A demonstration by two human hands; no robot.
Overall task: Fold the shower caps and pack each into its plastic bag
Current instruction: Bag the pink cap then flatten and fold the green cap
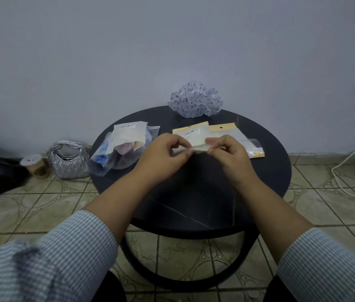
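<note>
From my remote seat I look down on a round black table [194, 205] set against a pale wall. Both hands meet over its middle: the left hand [163, 158] and the right hand [231, 155] each pinch an end of a small, flat, clear plastic bag with a cream header [196, 140], fingers curled around its lower edge, holding it just above the tabletop. I cannot tell whether anything is inside it.

Just behind it, lying flat on the table, is a second clear plastic bag with a yellow card header and a punched hole [235, 132]; its right end reaches past my right hand. The loose shower cap, a ruffled white one with a dark blue print [195, 100], sits unfolded at the far edge of the table, well apart from the hands. To the left of the hands lies a pile of filled clear bags [120, 149] (blue and pink material shows through them), with one white-labelled bag on top.

On the patterned tile floor [41, 205] left of the table stand a quilted silver handbag [68, 160] and, beside it, a paper cup with a white lid [34, 165]. A white cable [346, 171] loops across the tiles on the right. Striped blue-and-white sleeves [74, 247] cover both forearms.
</note>
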